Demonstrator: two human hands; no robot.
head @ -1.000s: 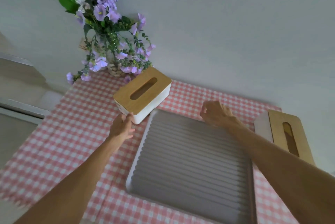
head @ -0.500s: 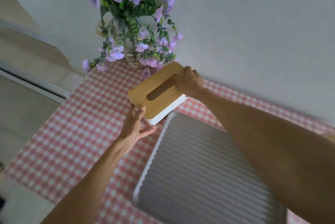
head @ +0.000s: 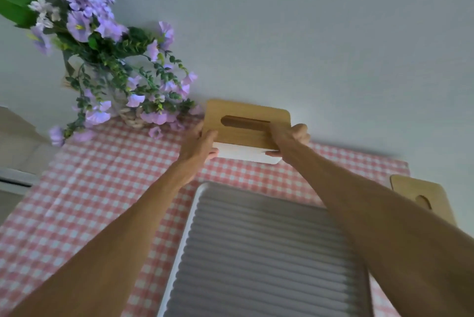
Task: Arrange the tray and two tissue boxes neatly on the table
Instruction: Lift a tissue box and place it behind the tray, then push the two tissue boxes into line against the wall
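Hands hold a tissue box by its two short ends, at the back of the table.

Left hand (head: 198,146) and right hand (head: 288,141) are closed around the wooden-lid tissue box (head: 247,128), up close to the wall. Flowers (head: 112,65) sit just left of the left hand. Under the arms lies the ribbed tray (head: 256,252). Far right of the right hand waits the second tissue box (head: 420,196). It looks like the box is being set straight; next, let go gently. Little room remains behind, more checked cloth (head: 84,201) lies left.

tablecloth (head: 102,188) pink/wht check | tray (head: 256,252) grey ribbed | flowers (head: 84,21) purple
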